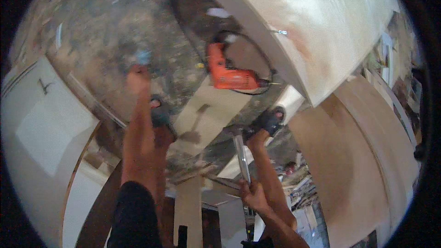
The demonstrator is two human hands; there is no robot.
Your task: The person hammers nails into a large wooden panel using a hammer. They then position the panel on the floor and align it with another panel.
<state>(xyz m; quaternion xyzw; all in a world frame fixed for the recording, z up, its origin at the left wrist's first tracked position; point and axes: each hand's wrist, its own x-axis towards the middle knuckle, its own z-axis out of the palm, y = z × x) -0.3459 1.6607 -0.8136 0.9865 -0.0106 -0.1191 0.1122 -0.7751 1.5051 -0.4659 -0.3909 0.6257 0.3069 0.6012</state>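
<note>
My right hand point(254, 195) is wrapped round the grip of a hammer point(242, 154) with a shiny metal shaft. The hammer's head points away from me, between my feet. On the left, my left hand point(139, 74) reaches forward over the floor, its fingers closed and blurred. A small light-blue thing point(143, 57) shows at the fingertips, too smeared to name. An orange power drill point(231, 73) with a thin bit lies ahead, to the right of that hand and apart from it. Under the drill's near side lies a pale wooden board point(209, 112).
A large pale panel point(317, 23) stands at the far right, with a small metal piece point(281, 32) at its edge. Brown curved panels point(344, 151) stand at the right. A white panel point(46, 119) leans at the left. A black cable point(179, 23) crosses the littered floor point(101, 23).
</note>
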